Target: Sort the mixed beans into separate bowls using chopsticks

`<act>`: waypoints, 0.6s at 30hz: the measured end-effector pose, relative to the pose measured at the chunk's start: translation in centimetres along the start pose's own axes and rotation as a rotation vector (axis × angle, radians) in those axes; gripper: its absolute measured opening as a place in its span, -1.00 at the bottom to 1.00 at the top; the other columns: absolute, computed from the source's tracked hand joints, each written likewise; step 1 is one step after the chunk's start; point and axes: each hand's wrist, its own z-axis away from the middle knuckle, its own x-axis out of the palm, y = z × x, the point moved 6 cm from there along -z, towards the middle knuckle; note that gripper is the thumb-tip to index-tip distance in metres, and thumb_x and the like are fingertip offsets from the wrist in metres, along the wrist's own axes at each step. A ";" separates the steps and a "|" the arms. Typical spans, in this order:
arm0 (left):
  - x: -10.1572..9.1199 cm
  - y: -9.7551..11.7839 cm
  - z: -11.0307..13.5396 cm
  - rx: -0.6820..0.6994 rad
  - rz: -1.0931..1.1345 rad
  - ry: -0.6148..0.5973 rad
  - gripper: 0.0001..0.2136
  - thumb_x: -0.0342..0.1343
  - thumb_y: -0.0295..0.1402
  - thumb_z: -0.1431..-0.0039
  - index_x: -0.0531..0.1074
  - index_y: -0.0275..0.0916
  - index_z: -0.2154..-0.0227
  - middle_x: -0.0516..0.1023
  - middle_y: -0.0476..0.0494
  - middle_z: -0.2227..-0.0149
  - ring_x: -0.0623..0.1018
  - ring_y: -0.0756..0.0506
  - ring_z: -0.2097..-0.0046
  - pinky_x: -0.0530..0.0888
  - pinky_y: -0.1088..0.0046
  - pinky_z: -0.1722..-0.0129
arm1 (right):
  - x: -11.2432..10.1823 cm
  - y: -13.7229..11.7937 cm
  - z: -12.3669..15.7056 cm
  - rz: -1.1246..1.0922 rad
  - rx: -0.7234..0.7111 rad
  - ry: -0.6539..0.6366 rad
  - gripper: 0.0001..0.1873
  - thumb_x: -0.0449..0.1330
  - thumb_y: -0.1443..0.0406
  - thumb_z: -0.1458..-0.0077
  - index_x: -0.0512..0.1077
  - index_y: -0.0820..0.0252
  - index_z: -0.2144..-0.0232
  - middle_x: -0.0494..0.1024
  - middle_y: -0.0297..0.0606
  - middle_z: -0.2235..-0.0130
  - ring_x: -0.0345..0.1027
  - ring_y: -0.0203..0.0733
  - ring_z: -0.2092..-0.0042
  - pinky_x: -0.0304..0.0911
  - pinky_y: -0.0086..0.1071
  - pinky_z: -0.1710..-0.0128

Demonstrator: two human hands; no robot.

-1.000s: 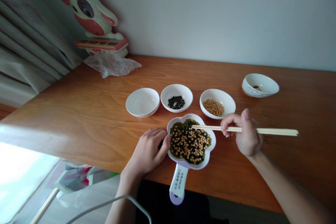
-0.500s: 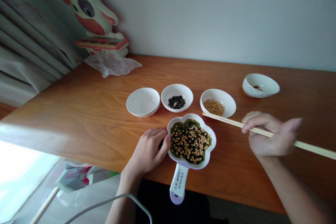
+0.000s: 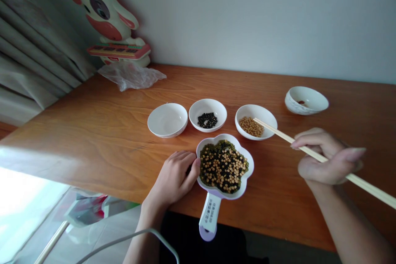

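Observation:
A pair of chopsticks (image 3: 278, 132) is gripped in my right hand (image 3: 329, 154), its tips over the white bowl of yellow soybeans (image 3: 269, 119). The tips are close together; I cannot tell if a bean is between them. With fingers curled, my left hand (image 3: 177, 175) holds the left rim of a white and lilac flower-shaped dish (image 3: 250, 173) with a labelled handle. Mixed beans (image 3: 223, 167), yellow, black and green, fill that dish. Left of the soybean bowl are a bowl with black beans (image 3: 220, 112) and a bare white bowl (image 3: 167, 120).
Another bowl (image 3: 312, 101) with a few reddish and pale bits stands at the back right. A cow-shaped toy keyboard (image 3: 119, 49) and a crumpled plastic bag (image 3: 133, 77) sit at the back left. A grey cable (image 3: 133, 234) crosses below my left arm.
The chopstick tips have moved up and to the right, from the soybean bowl's front edge to over its inside. My left hand and the dish stay in place.

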 end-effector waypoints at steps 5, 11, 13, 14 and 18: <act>0.0 0.0 0.0 -0.002 0.001 0.002 -0.66 -0.19 -0.26 -0.53 0.16 -0.17 0.43 0.36 -0.03 0.40 0.36 -0.07 0.33 0.28 0.34 0.20 | 1.5 -0.7 -0.2 -0.342 0.049 -0.026 -0.22 -0.17 -0.12 -0.39 0.57 0.09 0.60 0.45 -0.16 0.59 0.35 -0.08 0.46 0.13 -0.18 0.46; -0.1 0.1 0.0 -0.001 -0.001 0.001 -0.67 -0.19 -0.27 -0.53 0.17 -0.18 0.44 0.37 -0.03 0.41 0.37 -0.07 0.33 0.29 0.34 0.21 | 5.1 -1.5 1.9 -0.521 0.360 -0.235 -0.35 -0.12 -0.04 -0.42 0.57 0.07 0.50 0.48 -0.21 0.51 0.32 -0.10 0.41 0.15 -0.21 0.44; -0.1 0.1 0.0 0.003 0.000 0.003 -0.67 -0.18 -0.27 -0.53 0.18 -0.18 0.44 0.38 -0.03 0.40 0.38 -0.08 0.33 0.29 0.35 0.21 | 6.4 -1.8 2.9 -0.519 0.409 -0.332 -0.36 -0.15 -0.03 -0.44 0.56 0.07 0.46 0.49 -0.22 0.47 0.34 -0.11 0.38 0.18 -0.23 0.41; -0.1 0.2 0.0 0.004 -0.001 0.006 -0.67 -0.18 -0.27 -0.53 0.18 -0.18 0.44 0.38 -0.04 0.40 0.38 -0.08 0.33 0.29 0.35 0.21 | 6.9 -1.9 3.3 -0.517 0.411 -0.371 -0.35 -0.17 -0.03 -0.44 0.54 0.07 0.45 0.50 -0.23 0.46 0.34 -0.11 0.37 0.19 -0.23 0.39; -0.2 0.3 -0.1 0.014 -0.010 0.018 -0.68 -0.17 -0.28 -0.52 0.20 -0.18 0.44 0.40 -0.04 0.40 0.39 -0.08 0.33 0.30 0.36 0.21 | 8.3 -2.9 4.4 -0.475 0.307 -0.469 -0.35 -0.23 -0.01 -0.47 0.52 0.07 0.41 0.51 -0.25 0.41 0.39 -0.11 0.31 0.23 -0.19 0.26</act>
